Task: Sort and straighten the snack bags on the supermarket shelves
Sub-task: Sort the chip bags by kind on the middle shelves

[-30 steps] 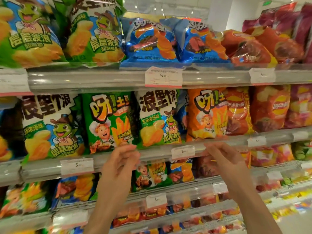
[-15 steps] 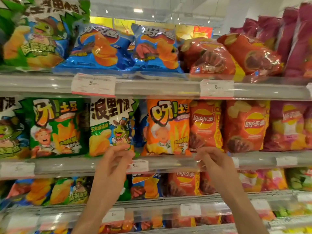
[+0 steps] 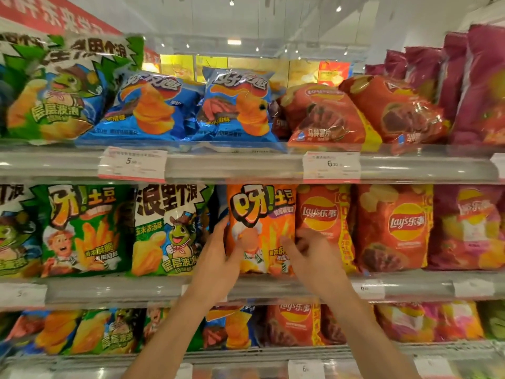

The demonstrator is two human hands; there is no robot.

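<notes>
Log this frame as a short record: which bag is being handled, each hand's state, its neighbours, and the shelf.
bag handled: orange fries snack bag, upright, middle shelf
left hand: left hand grips the bag's left edge, thumb across its front
right hand: right hand at the bag's lower right, fingers curled; actual grip cannot be told
left neighbour: white-and-green frog-mascot snack bag
right neighbour: red Lay's chip bag
shelf: clear-fronted middle shelf rail with price tags
</notes>
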